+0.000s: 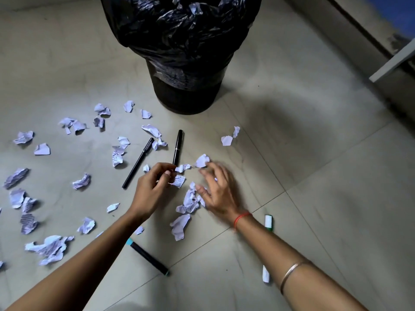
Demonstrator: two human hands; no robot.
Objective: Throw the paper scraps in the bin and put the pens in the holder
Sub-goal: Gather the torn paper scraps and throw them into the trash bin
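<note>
Floor: smooth, pale grey-beige tiles with thin dark grout lines running diagonally; it carries everything in view.
Teal-capped marker: stout black barrel with one teal end, lying flat near the left forearm.
Green-and-white marker: white barrel with green bands, partly hidden under the right forearm; a white end shows nearer the camera.
Metal bangle: thin, rounded band on the right forearm.
Red thread: narrow cord wound round the right wrist.
Paper scraps: crumpled, torn white pieces, some with printed lines, scattered over the floor, densest to the left and below the hands.
Left hand: the grip is closed, thumb and fingertips pinched together on a small printed scrap.
Right hand: blurred, fingers spread apart and held low over a cluster of crumpled scraps; whether it touches them cannot be told.
Slim black pen: long, matte, thin cylinder lying flat, slanting, just left of the left hand.
Thick black pen: glossy barrel with a thin metal ring, its near end hidden behind the left hand's fingertips.
Bin: round, dark, standing upright beyond the pens, lined with a wrinkled, shiny black plastic bag folded over its rim; a few white scraps lie inside.
Skirting: dark strip along the wall at far right.
</note>
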